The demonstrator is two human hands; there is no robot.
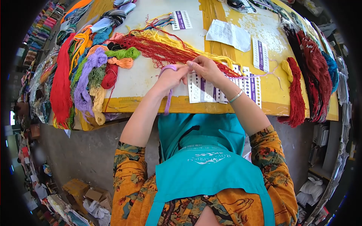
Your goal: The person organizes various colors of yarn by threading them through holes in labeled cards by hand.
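My left hand (172, 78) is closed on a bundle of lilac embroidery thread (168, 98), which loops over the back of the hand and hangs past the table edge. Close beside it, my right hand (206, 69) pinches lilac strands between thumb and fingers. A thin lilac tail (260, 75) runs off to the right under that wrist. Below the hands lie white punched thread cards (200, 88) with purple labels. Long red threads (151, 49) and yellow threads (181, 46) stretch across the table just behind both hands.
Colourful skeins (85, 75) are heaped at the table's left side, and dark red skeins (313, 71) hang over the right. A threaded card (181, 20), a crumpled paper (228, 34) and another punched card (261, 54) lie farther back. The yellow table edge (151, 104) runs under my forearms.
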